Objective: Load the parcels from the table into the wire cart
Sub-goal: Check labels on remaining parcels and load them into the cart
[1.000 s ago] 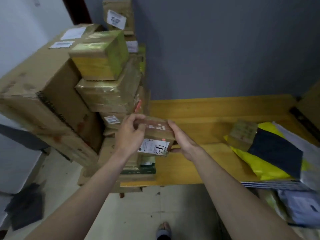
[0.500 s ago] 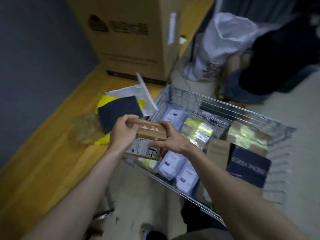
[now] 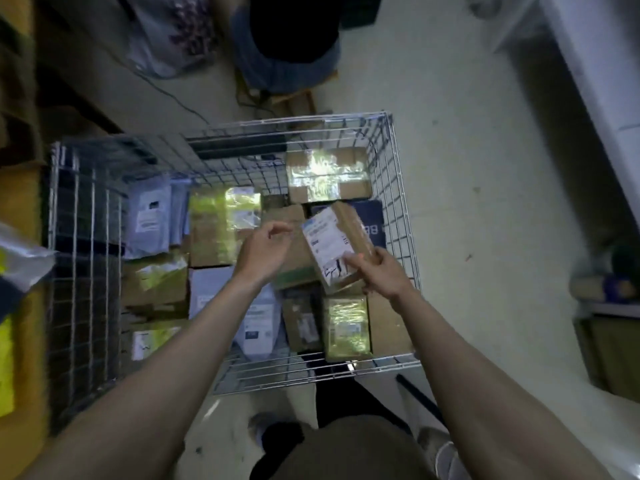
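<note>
A small brown cardboard parcel (image 3: 337,245) with a white shipping label hangs tilted over the right half of the wire cart (image 3: 398,188). My right hand (image 3: 379,273) grips its near end. My left hand (image 3: 265,251) is off the parcel, just to its left, with fingers loosely curled and holding nothing. The cart is full of several parcels: taped brown boxes, grey mailer bags (image 3: 149,220) on the left and a dark blue box (image 3: 372,220) under the held parcel.
The yellow wooden table (image 3: 20,209) runs along the left edge with a yellow bag (image 3: 7,365) on it. Beyond the cart a person in dark clothes (image 3: 291,39) sits by a plastic bag (image 3: 173,32). White furniture (image 3: 602,60) stands at the right; bare floor lies between.
I turned from the table to face the cart. The parcel went from over the table to over the cart's right half. My left hand let go; only the right holds it.
</note>
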